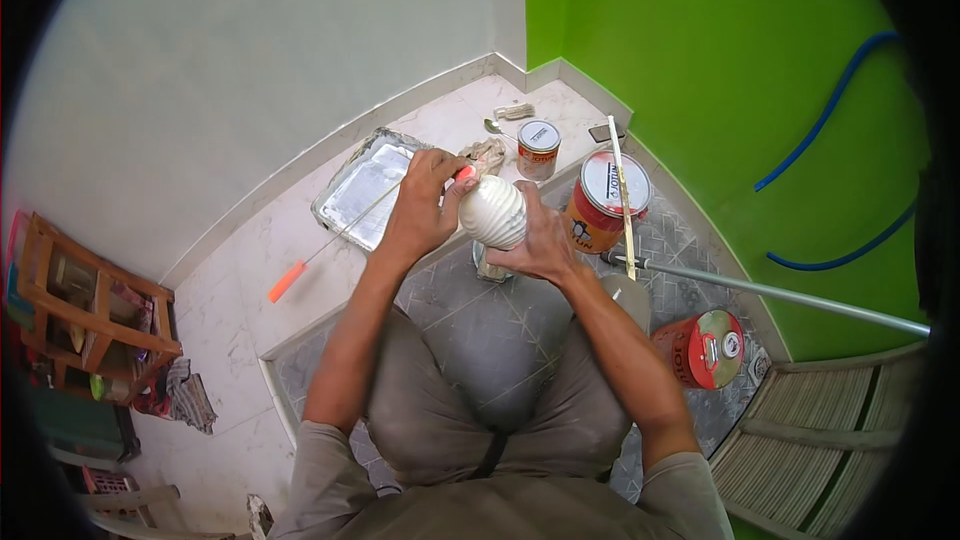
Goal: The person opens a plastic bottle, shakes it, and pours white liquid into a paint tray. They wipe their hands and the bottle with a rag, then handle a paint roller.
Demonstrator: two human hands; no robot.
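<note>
My left hand [425, 202] is closed around a small orange cap [465, 172] at the top of a white ribbed, rounded bottle [492, 211]. My right hand [543, 240] grips the bottle's lower right side. Left of my hands, a paint tray [345, 180] lies on the pale step, with a wire tool with an orange handle [287, 281] across it. A crumpled cloth [485, 152], a spoon [493, 126] and a small can [539, 160] sit just beyond the bottle. A larger red can [595, 219] stands right of my hands, a stick [623, 185] lying over its lid.
A metal pole [780, 293] extends rightward past a red container [697, 350]. Blue hoses [820, 130] hang against the green wall [700, 50]. A wooden rack [95, 305] stands at left, a slatted bamboo piece [815, 435] at lower right. The tiled step's edge [300, 338] runs before me.
</note>
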